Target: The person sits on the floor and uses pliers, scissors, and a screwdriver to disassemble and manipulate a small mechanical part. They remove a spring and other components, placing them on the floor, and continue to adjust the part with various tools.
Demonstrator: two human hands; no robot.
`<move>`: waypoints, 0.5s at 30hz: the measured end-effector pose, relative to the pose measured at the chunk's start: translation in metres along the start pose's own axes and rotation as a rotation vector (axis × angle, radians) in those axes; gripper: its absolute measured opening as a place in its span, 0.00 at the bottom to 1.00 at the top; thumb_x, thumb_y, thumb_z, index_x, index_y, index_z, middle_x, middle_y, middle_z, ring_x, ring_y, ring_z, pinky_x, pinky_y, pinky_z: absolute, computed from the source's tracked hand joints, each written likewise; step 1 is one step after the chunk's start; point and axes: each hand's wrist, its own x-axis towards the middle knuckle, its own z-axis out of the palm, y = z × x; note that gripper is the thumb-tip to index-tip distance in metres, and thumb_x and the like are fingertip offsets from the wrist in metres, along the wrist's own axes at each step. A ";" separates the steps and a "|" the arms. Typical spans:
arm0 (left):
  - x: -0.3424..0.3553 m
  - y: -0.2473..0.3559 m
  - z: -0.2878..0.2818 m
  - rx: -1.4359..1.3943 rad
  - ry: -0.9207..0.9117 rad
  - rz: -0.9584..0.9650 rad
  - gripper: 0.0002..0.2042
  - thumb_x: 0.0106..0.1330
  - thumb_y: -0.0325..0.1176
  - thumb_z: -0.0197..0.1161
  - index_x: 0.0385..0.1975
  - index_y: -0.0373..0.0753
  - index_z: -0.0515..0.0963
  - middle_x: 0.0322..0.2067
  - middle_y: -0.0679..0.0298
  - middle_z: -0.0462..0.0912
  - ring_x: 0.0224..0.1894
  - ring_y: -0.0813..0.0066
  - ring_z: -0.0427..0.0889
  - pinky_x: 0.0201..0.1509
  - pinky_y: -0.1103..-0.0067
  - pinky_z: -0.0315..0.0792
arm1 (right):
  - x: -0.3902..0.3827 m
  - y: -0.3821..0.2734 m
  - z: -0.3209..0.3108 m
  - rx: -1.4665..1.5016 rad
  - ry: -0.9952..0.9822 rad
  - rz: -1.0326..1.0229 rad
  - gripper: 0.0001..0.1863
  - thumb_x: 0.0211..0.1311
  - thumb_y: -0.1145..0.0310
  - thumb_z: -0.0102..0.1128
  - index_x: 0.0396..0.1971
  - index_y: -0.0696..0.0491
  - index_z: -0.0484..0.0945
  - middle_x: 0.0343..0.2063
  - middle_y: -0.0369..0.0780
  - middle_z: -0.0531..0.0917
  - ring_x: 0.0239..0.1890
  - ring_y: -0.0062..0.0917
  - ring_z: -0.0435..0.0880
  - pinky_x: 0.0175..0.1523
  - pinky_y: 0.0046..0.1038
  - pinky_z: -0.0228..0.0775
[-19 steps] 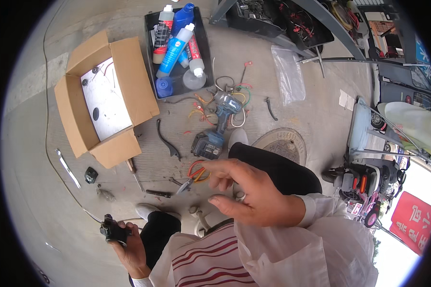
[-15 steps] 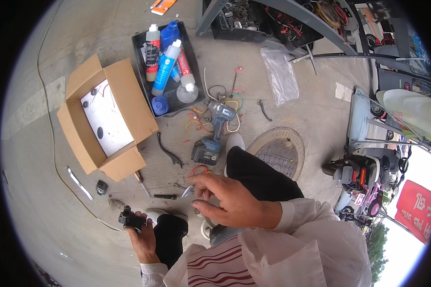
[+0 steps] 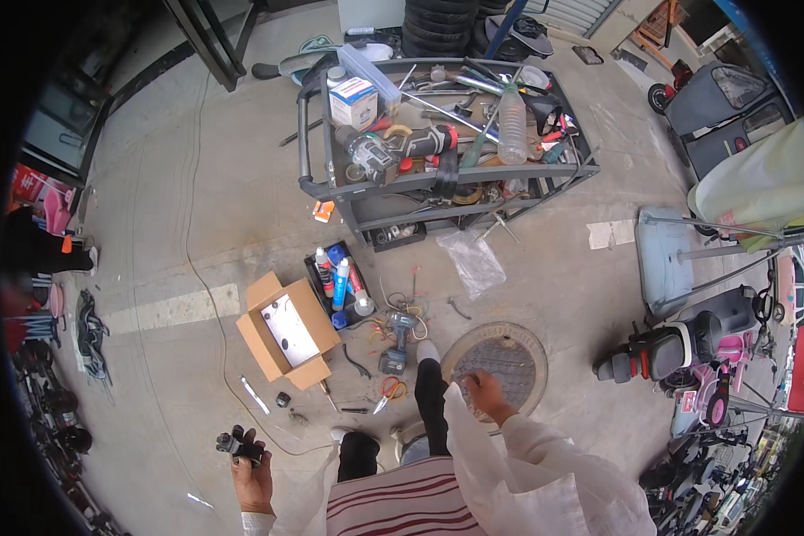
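At the lower left, my left hand (image 3: 252, 478) is closed around a small blocky black part (image 3: 240, 444), which sticks out past the fingers. My right hand (image 3: 488, 396) hangs over the round manhole cover (image 3: 514, 357), its fingers curled; whatever they might hold is hidden. On the ground in front of my feet lie scissors (image 3: 389, 391) with red and orange handles. Just beyond them is a cordless drill (image 3: 399, 338) beside loose coloured wires. A screwdriver (image 3: 329, 395), a short black rod (image 3: 355, 411) and a small black block (image 3: 282, 399) lie left of the scissors.
An open cardboard box (image 3: 320, 332) stands left of a black tray (image 3: 366, 319) of bottles. Farther off, a metal cart (image 3: 366, 190) is heaped with tools. A clear plastic bag (image 3: 470, 261) lies before it. Parked scooters (image 3: 665, 353) line the right side. A long cable (image 3: 190, 234) crosses the floor.
The view has pulled back, bringing the tool cart in fully. My right hand has moved right, away from the scissors to over the manhole cover. My left hand still grips the black part.
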 end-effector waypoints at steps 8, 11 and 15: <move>-0.032 0.062 0.127 -0.115 -0.043 0.247 0.42 0.55 0.52 0.73 0.68 0.45 0.60 0.62 0.62 0.71 0.53 0.70 0.75 0.53 0.73 0.70 | 0.032 0.095 -0.158 0.100 0.111 0.233 0.19 0.61 0.59 0.54 0.34 0.61 0.82 0.28 0.52 0.85 0.35 0.48 0.83 0.45 0.43 0.73; -0.037 0.068 0.138 -0.116 -0.014 0.255 0.42 0.55 0.52 0.73 0.67 0.45 0.61 0.62 0.62 0.71 0.52 0.70 0.75 0.53 0.73 0.69 | 0.017 0.109 -0.185 0.218 0.153 0.412 0.20 0.61 0.58 0.53 0.34 0.62 0.83 0.25 0.53 0.84 0.33 0.47 0.84 0.43 0.42 0.73; -0.034 0.079 0.141 -0.144 -0.016 0.287 0.39 0.58 0.52 0.71 0.67 0.45 0.62 0.61 0.62 0.72 0.51 0.70 0.74 0.53 0.74 0.69 | 0.000 0.119 -0.188 -0.094 0.169 0.304 0.18 0.61 0.59 0.57 0.36 0.60 0.84 0.29 0.45 0.86 0.34 0.33 0.85 0.42 0.32 0.76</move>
